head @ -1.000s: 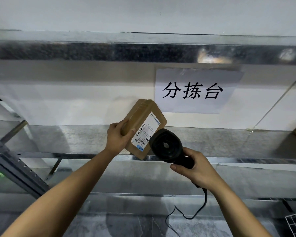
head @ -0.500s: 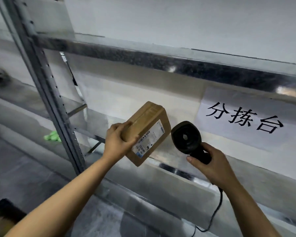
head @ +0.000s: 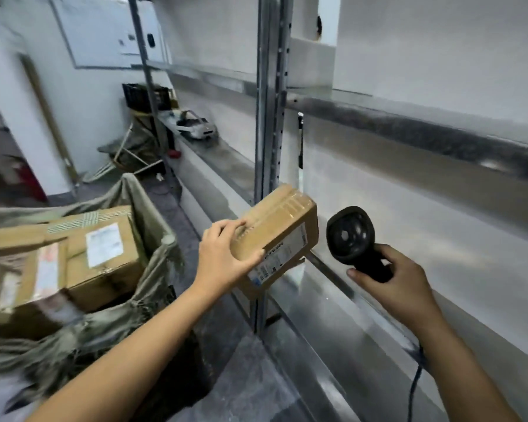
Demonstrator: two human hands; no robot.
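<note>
parcel (head: 282,231) clamped in left grip (head: 223,260); right grip (head: 392,277) wraps scanner (head: 352,236).

You are in a parcel sorting room or small warehouse. Your left hand (head: 223,260) holds a taped parcel (head: 282,226) with a barcode label, and your right hand (head: 400,281) grips a corded scanner (head: 352,236) just beside it. A bare steel rack runs behind both hands: its post (head: 269,117) rises just beyond the parcel, and a shelf (head: 424,269) stretches away past your right hand. Left of your left hand, a cloth sack (head: 156,220) holds more boxes (head: 98,254), each with a shipping label. The walls are plain white.
</note>
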